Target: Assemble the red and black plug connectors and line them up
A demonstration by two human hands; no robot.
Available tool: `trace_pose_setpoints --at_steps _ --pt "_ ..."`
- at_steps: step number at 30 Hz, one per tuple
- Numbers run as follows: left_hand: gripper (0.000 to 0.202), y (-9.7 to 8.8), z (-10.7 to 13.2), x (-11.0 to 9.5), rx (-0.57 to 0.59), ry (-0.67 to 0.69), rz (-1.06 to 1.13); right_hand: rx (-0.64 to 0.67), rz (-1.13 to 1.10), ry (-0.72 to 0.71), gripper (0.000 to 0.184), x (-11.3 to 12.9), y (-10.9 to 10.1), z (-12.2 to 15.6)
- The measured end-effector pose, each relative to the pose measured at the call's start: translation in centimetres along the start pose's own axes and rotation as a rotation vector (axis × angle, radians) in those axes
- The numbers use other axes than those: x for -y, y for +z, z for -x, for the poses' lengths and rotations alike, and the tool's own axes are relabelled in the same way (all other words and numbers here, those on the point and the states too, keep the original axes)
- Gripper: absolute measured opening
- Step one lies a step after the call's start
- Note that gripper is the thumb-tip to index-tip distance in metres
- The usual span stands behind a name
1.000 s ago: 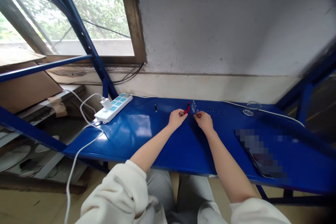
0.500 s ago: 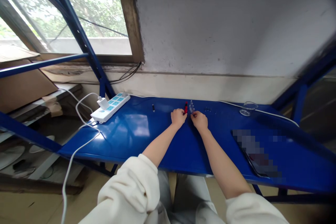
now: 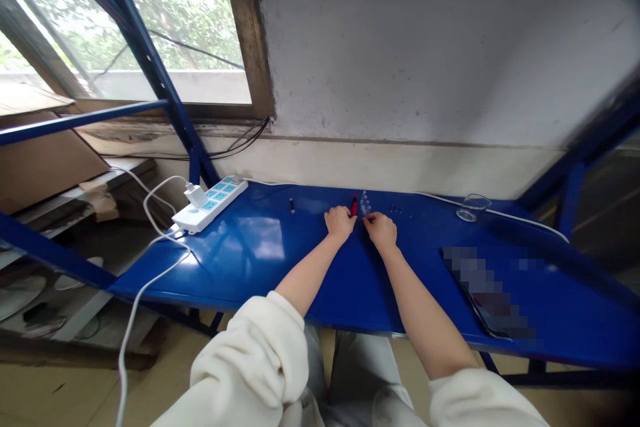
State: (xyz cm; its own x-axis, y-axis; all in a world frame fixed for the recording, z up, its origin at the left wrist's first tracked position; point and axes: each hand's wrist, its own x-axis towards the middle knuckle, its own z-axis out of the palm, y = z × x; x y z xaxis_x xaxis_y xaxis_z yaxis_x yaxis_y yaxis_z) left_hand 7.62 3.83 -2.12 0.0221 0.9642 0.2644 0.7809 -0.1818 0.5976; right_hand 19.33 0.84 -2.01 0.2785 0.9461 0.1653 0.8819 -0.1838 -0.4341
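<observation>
A slim red and black tool (image 3: pixel 355 205), too small to tell its kind, stands out from the fingers of my left hand (image 3: pixel 340 222), which is closed around its lower end. My right hand (image 3: pixel 381 229) is closed in a pinch just to the right of it. At its fingertips is a cluster of small clear knobbed pieces (image 3: pixel 365 201); whatever sits between the fingers is too small to make out. Both hands rest low over the blue table (image 3: pixel 305 260), close together.
Tiny clear pieces (image 3: pixel 395 208) lie right of my hands. A small dark cylinder (image 3: pixel 293 205) is to the left. A white power strip (image 3: pixel 213 205) with a plug and cable lies farther left. A clear cup (image 3: pixel 470 208) and a dark, blurred-out flat device (image 3: pixel 480 293) are on the right.
Almost nothing differs. Both hands hold nearly the same place, with only slight shifts of the fingers.
</observation>
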Motion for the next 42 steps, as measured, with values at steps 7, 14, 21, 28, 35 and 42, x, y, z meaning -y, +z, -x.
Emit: trace_pose_setpoints --at_steps 7,14,21,28,35,42 --pt "0.029 -3.0 1.3 1.7 -0.017 0.126 0.112 0.058 0.082 0.031 0.027 0.6 -0.8 0.5" --pt "0.045 -7.5 2.1 5.4 -0.423 0.09 0.23 0.069 0.096 0.034 0.029 1.8 -2.0 2.2" --pt "0.046 -9.6 1.1 7.8 -0.523 -0.037 0.036 -0.059 0.005 -0.172 0.029 2.9 -2.1 3.3" --pt "0.034 -9.3 1.1 9.0 -0.346 -0.097 -0.055 -0.121 -0.083 -0.351 0.034 3.6 -2.0 4.0" --pt "0.023 -8.7 0.4 8.6 -0.23 -0.141 0.318 -0.08 -0.198 -0.387 0.034 3.7 -1.8 4.0" --pt "0.034 -7.6 1.6 5.2 0.193 -0.003 0.901 0.028 -0.376 -0.276 0.041 4.2 -1.6 4.3"
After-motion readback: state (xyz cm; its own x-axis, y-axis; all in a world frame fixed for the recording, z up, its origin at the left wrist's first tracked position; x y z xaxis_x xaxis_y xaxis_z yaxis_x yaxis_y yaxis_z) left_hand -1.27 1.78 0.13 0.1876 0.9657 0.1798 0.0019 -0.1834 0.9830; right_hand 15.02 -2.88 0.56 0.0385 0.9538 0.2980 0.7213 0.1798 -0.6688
